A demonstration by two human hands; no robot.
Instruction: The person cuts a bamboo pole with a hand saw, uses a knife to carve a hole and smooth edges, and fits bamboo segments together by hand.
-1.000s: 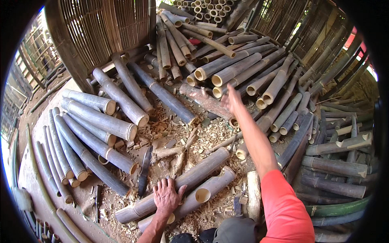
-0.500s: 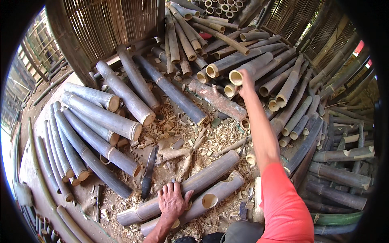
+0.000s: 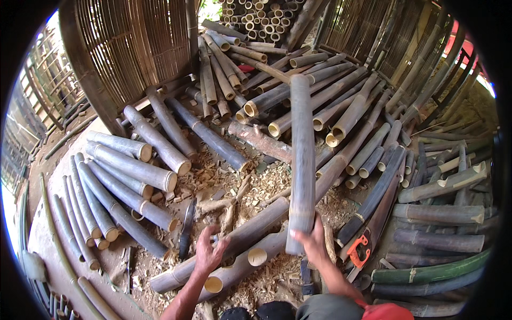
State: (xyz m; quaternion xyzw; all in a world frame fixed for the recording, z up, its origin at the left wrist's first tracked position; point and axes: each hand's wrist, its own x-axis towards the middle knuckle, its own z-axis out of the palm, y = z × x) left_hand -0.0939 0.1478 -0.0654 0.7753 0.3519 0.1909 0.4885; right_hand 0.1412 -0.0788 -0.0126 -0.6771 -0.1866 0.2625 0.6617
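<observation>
My right hand [image 3: 313, 244] grips the near end of a long grey bamboo pole [image 3: 302, 154] that points away from me over the pile. My left hand [image 3: 209, 252] hovers with fingers spread just above two bamboo sections [image 3: 234, 250] lying side by side on the ground in front of me. A dark curved blade [image 3: 186, 229] lies on the shavings to the left of that hand.
Cut bamboo poles [image 3: 330, 106] are heaped ahead and to the right, with more rows [image 3: 117, 181] on the left. A woven bamboo panel [image 3: 133, 48] stands behind. A hand saw with an orange handle [image 3: 358, 249] lies at right. Wood shavings [image 3: 256, 186] cover the ground.
My right hand reached far into the pile, took hold of a pole and has pulled it back toward me. The left hand lifted slightly off the two sections.
</observation>
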